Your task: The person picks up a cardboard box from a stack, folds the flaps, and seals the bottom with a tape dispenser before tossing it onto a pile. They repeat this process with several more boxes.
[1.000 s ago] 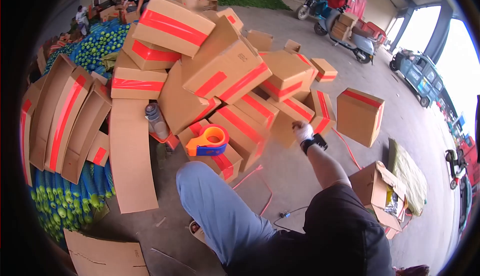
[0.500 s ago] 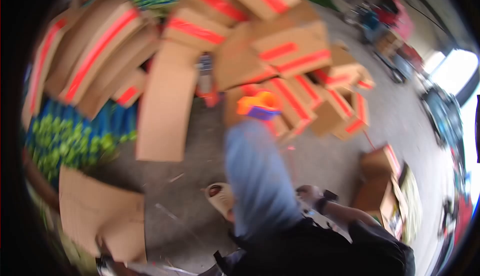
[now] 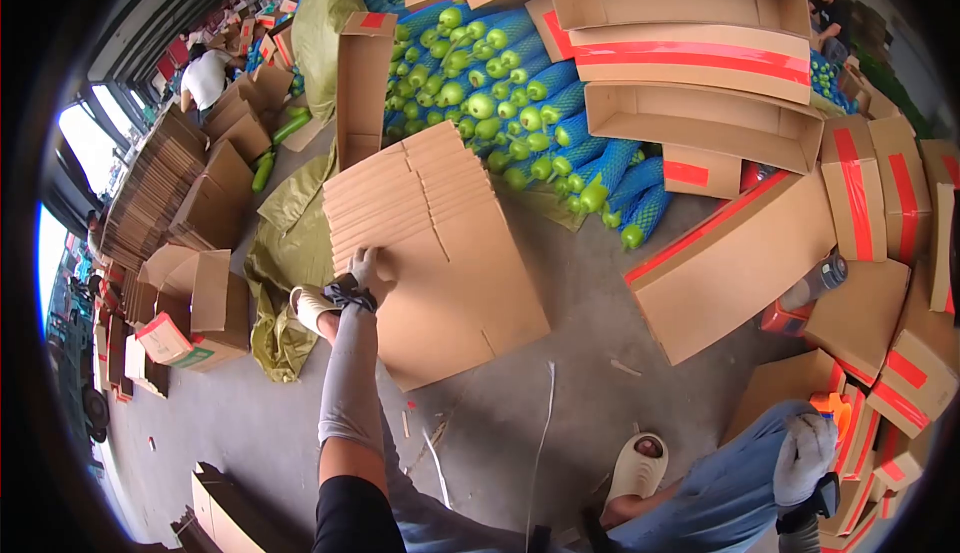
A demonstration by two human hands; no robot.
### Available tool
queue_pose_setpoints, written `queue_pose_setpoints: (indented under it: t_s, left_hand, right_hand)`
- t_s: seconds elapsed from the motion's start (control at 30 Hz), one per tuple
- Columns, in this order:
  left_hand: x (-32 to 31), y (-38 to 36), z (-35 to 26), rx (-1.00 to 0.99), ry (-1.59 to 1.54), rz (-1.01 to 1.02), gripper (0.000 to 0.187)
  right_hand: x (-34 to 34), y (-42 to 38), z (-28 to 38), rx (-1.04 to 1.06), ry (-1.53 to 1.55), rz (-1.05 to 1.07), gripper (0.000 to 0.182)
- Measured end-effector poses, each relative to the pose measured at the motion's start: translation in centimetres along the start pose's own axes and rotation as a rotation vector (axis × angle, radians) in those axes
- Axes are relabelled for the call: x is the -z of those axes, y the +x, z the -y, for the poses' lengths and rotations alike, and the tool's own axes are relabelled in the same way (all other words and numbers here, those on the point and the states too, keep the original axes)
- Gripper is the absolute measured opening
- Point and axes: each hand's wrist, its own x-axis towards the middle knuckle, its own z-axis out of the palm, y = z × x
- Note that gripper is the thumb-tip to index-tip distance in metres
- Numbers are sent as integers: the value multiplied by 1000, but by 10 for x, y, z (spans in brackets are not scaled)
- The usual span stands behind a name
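Note:
In a pale glove, my left hand (image 3: pixel 370 271) lies on the left part of a stack of flattened cardboard cartons (image 3: pixel 465 263), its fingers apart on the top sheet. The stepped edges of the stack show at its upper left. My right hand (image 3: pixel 803 458), also gloved, rests over my bent knee in blue jeans (image 3: pixel 700 483), fingers spread over it. Just past its fingertips sits an orange tape dispenser (image 3: pixel 838 413), partly hidden by the hand, among red-taped cartons (image 3: pixel 905 378).
Green gourds in blue nets (image 3: pixel 500 103) lie behind the stack. Long open cartons (image 3: pixel 700 118) are piled at the upper right, and a bottle (image 3: pixel 815 281) is among cartons. An olive sack (image 3: pixel 285 283) and open cartons (image 3: pixel 205 308) are left. A person (image 3: pixel 205 78) is farther back.
My view has swung left to the flattened cartons. My left hand now lies on their stack; my right hand has moved from beside my leg onto the knee by the tape dispenser.

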Motion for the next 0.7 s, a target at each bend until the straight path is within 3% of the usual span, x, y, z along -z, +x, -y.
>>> queue_pose_setpoints:
  t_s: [0.07,0.17,0.2,0.27,0.33,0.4,0.47,0.5,0.53,0.57,0.6,0.67,0.7]
  left_hand:
    - [-7,-7,-9,47,73,-87,76]
    - [25,-27,-39,56,159,-29,74]
    - [6,-27,-18,-42,261,3,71]
    - [-8,-40,0,-76,-46,198,63]
    - [17,-83,-29,3,-374,494,46]
    - [36,-129,-54,-64,-581,696,40]
    - [84,-186,-112,-209,-310,622,39]
    - [94,-220,-130,-375,-373,552,45]
    - [103,-254,-147,-533,-435,479,51]
    - [119,-286,-172,-502,-486,628,55]
    - [127,-313,-200,-475,-532,775,60]
    - [120,-365,-236,-613,-522,670,66]
    - [117,-378,-242,-568,-531,654,68]
  right_hand:
    - [-4,2,-4,-101,35,-10,19]
    - [-10,3,-8,-164,31,-18,19]
    - [-11,6,-6,-141,12,-6,19]
    - [-11,18,0,-91,-15,-1,19]
    - [-8,24,6,-79,-9,20,20]
    - [-7,25,9,-28,5,-22,22]
    - [-15,26,29,-49,320,13,16]
    - [-23,24,50,-180,546,117,22]
    - [-32,27,72,-301,776,359,47]
    - [-65,13,84,-384,986,545,73]
    - [-98,-2,102,-380,1054,549,84]
    - [-103,5,142,-603,1094,622,85]
    - [-111,10,148,-676,1077,572,81]
